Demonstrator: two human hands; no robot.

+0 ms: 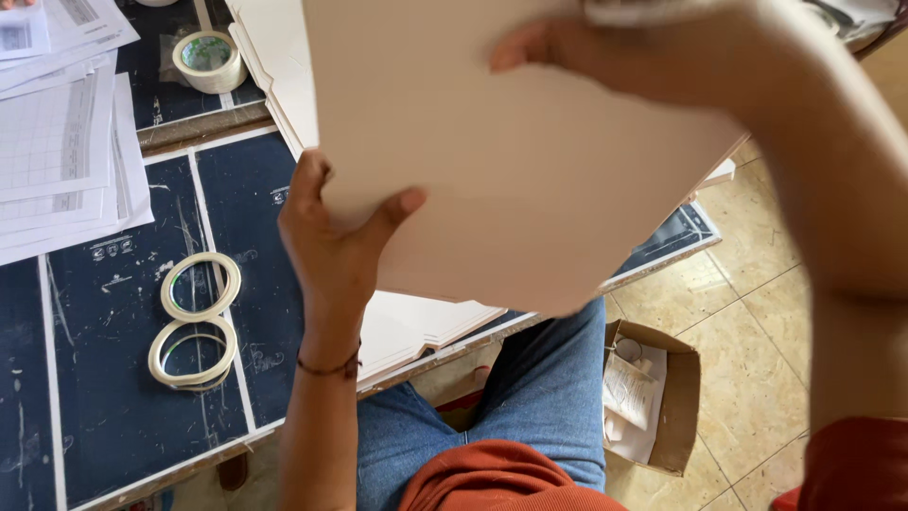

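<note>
A large flat beige cardboard sheet [511,161] is lifted above the dark work table [104,378]. My left hand [331,241] grips its lower left edge, thumb on top. My right hand [653,57] holds the upper right part, fingers curled over the top face. Under the sheet lies a stack of similar cream die-cut sheets [416,326], partly hidden by it.
Two thin tape rings [197,322] lie on the table to the left. A fuller tape roll [210,61] sits at the back. Printed paper sheets [57,142] pile up at far left. An open cardboard box [657,393] stands on the tiled floor by my knee.
</note>
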